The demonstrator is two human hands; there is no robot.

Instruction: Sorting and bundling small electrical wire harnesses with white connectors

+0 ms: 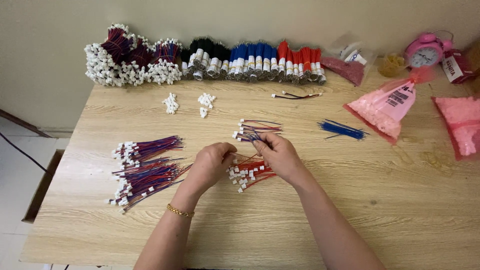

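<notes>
While my left hand (212, 162) closes its grip on red connector leads (248, 173) on the wooden surface (300, 220), my right hand (280, 155) pinches blue-and-red connector leads (255, 131).

The right hand (280, 156) covers part of the red wires (250, 172), and whatever the fingertips of both hands are pinching between them is too small to make out. The pink bag (462, 125) on the right gets chopped off by the frame edge, same with the box (454, 67) by the clock (425, 50). Both forearms run out the bottom.
</notes>
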